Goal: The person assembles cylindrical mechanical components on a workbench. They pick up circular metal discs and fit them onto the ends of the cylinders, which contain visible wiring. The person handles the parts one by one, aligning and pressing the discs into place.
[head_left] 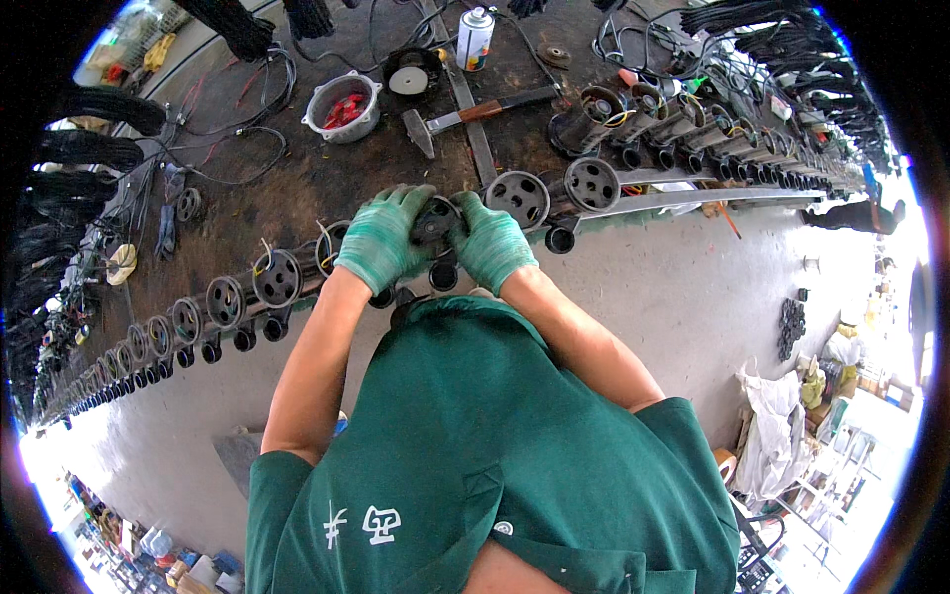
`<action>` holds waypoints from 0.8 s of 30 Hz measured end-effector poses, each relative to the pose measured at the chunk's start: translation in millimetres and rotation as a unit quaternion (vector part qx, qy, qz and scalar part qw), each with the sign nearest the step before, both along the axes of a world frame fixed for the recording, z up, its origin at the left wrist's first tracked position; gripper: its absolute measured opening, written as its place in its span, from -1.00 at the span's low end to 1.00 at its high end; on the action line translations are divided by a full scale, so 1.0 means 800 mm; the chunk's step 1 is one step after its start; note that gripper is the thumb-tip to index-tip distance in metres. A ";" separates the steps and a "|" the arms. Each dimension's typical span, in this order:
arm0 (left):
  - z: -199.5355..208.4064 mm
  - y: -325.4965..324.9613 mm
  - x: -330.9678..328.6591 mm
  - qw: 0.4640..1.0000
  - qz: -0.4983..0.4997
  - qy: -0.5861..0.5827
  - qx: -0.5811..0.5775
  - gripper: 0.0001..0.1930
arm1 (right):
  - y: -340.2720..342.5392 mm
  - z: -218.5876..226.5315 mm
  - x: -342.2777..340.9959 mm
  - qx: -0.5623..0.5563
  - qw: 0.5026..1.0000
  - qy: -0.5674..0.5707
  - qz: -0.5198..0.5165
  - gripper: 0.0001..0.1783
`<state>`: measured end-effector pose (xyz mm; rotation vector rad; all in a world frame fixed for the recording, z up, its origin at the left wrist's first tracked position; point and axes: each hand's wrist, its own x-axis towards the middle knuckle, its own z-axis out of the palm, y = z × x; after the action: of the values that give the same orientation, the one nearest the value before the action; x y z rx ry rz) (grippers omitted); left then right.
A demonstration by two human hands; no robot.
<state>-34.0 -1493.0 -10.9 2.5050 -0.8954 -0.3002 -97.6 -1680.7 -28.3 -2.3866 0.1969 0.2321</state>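
Note:
A dark round end cap (pixel 432 226) with holes in its face sits at the bench edge in front of me, on a housing with a short black pipe stub (pixel 442 275) below. My left hand (pixel 384 238), in a green-coated glove, is closed around the cap's left side. From the right side my right hand (pixel 493 243), gloved alike, grips the same cap. Their fingertips are partly hidden behind it. Just right of my right hand is another holed cap (pixel 518 200), with one more (pixel 592 185) beyond it. A similar cap (pixel 276 278) with a yellow wire stands to the left.
A long row of such housings lines the bench edge both ways; those at right (pixel 602 107) stand uncapped with wires showing. On the dark bench (pixel 237 188) lie a hammer (pixel 480 114), a metal pot (pixel 342 107) with red pieces, a spray can (pixel 475 40) and loose cables.

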 end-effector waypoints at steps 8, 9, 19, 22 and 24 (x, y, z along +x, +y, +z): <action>0.009 -0.014 -0.003 0.996 -0.077 -0.002 0.042 0.07 | -0.013 -0.013 -0.009 0.137 0.989 -0.048 0.027 -0.63; 0.010 -0.019 -0.001 0.995 -0.072 0.009 0.068 0.06 | -0.015 -0.011 -0.012 0.139 0.990 -0.028 0.029 -0.62; 0.044 -0.042 -0.003 0.979 -0.068 0.045 0.187 0.05 | -0.094 0.054 -0.044 0.101 0.985 -0.136 0.039 -0.60; 0.059 -0.056 -0.010 0.972 -0.043 0.017 0.229 0.13 | -0.139 0.079 -0.048 0.169 0.980 -0.099 -0.039 -0.63; 0.057 -0.083 -0.011 0.986 -0.045 -0.047 0.155 0.16 | -0.171 0.061 -0.057 0.141 0.982 -0.114 -0.057 -0.65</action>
<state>-43.0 -1559.6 34.4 2.7874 -1.0734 -0.3805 -143.0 -1817.5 20.7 -2.0928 0.1786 -0.0644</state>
